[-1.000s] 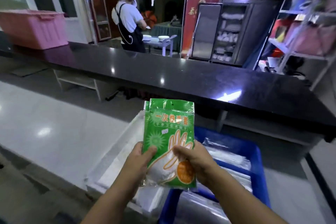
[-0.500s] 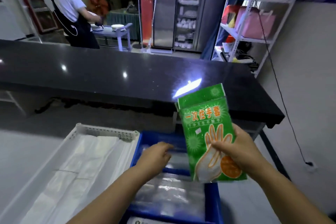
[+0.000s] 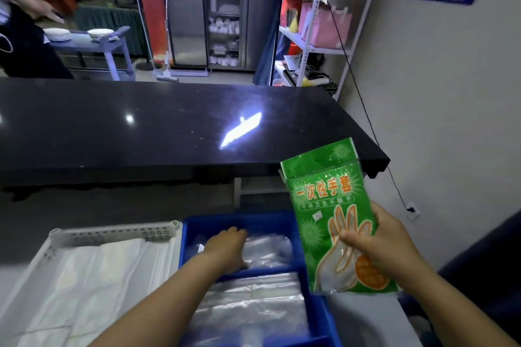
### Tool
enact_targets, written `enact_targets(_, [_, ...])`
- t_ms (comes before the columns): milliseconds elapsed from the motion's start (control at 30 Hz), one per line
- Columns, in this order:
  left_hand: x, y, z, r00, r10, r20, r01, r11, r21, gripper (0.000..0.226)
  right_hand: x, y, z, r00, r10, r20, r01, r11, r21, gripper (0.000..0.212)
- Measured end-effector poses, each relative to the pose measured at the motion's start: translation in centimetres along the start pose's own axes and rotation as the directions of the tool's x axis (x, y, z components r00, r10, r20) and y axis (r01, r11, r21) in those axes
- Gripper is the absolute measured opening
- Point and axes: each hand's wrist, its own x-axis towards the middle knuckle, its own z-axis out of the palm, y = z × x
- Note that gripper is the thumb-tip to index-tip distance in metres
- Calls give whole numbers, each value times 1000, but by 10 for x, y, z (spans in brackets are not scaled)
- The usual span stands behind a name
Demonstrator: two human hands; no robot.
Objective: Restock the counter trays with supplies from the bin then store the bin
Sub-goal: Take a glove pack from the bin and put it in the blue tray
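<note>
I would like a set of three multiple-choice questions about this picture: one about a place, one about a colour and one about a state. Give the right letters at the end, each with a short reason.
1. Where is the left hand?
A. in the far compartment of the blue bin
B. hanging by the person's side
C. raised over the head

2. What colour is the glove packet?
A. red
B. green
C. yellow

3. What is the state of the right hand?
A. open and empty
B. a closed, empty fist
C. gripping the glove packet

Key:
1 A, as the hand lies on clear bags beyond the bin's divider.
2 B, as its face is green with orange letters.
3 C, as thumb and fingers pinch the packet's lower part and hold it up beside the bin.
</note>
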Motion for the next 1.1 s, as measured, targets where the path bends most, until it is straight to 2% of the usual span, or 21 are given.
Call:
enact_targets(167, [-6, -3, -2, 1000, 2, -5, -2, 1000, -30, 28, -2, -3, 10, 1000, 2, 10, -1, 999, -46, 36])
enact_targets(267, [-20, -6, -11, 999, 37, -23, -39, 994, -98, 20, 1, -15, 18, 1000, -19, 22, 22, 992, -121, 37])
enact_targets(333, [-34, -3, -22, 993, 72, -94, -79, 994, -79, 17, 5, -30, 22, 996, -86, 31, 91, 970, -226, 36])
enact_targets(400, [-52, 3, -33, 974, 116, -196, -104, 992, 72, 25, 12, -47, 28, 978, -200, 56, 206, 901, -381, 33])
enact_targets(467, [-70, 9, -37, 958, 187, -219, -142, 968, 206, 42, 20, -65, 37, 943, -314, 108, 323, 795, -514, 38])
enact_targets(533, [-92, 13, -39, 922, 290, -258, -215, 935, 283, 39, 30, -79, 49, 896, -393, 205, 436, 700, -565, 38])
enact_targets(600, [-116, 17, -47, 909, 326, -260, -233, 914, 334, 30, 43, -84, 65, 841, -425, 334, 538, 599, -593, 36])
enact_targets(667, [-131, 20, -44, 918, 332, -217, -261, 917, 302, 30, 54, -82, 85, 803, -391, 449, 595, 508, -623, 37])
enact_targets(767, [-150, 20, -41, 941, 286, -179, -224, 927, 302, 47, 70, -70, 113, 764, -283, 581, 642, 434, -633, 35])
enact_targets(867, [-159, 15, -33, 943, 241, -231, -156, 929, 335, 49, 82, -55, 136, 741, -164, 651, 647, 434, -627, 34])
enact_targets(933, [-165, 12, -31, 945, 215, -246, -117, 925, 360, 48, 88, -45, 148, 747, -91, 659, 625, 437, -647, 41])
enact_targets(1100, [-174, 5, -33, 971, 98, -217, -32, 957, 288, 46, 104, -46, 161, 738, -26, 675, 618, 428, -659, 57])
